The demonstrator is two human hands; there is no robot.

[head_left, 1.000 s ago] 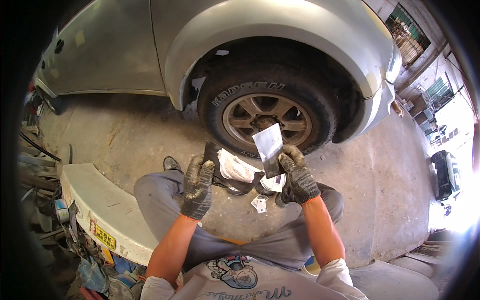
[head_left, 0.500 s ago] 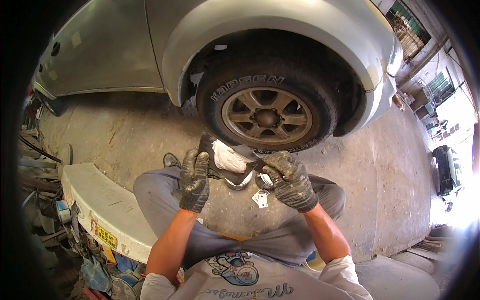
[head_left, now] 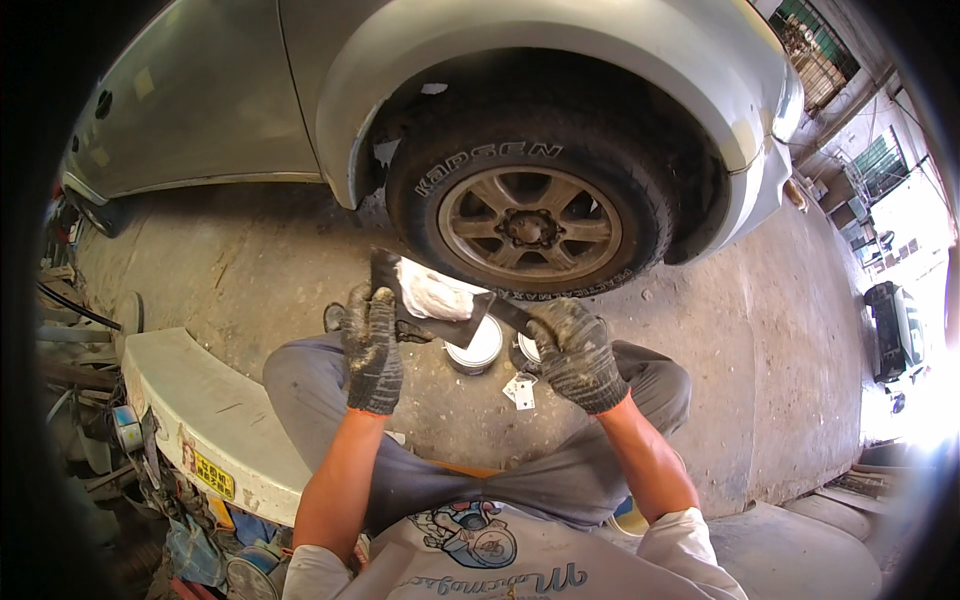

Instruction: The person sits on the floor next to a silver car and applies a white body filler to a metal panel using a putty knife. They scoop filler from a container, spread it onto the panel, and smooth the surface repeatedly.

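White glare point(head_left: 932, 400) at far right.

Rough knitted cloth is seen on the gloves point(head_left: 374, 348), smoothness on the paste point(head_left: 434, 293), matt rubber on the tyre point(head_left: 648, 215).

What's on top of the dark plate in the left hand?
A lump of whitish paste lies on the plate. The plate's surface beneath it is covered and can't be seen.

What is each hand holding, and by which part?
The left hand holds a dark board by its left side; the right hand holds a dark scraper by its right end.
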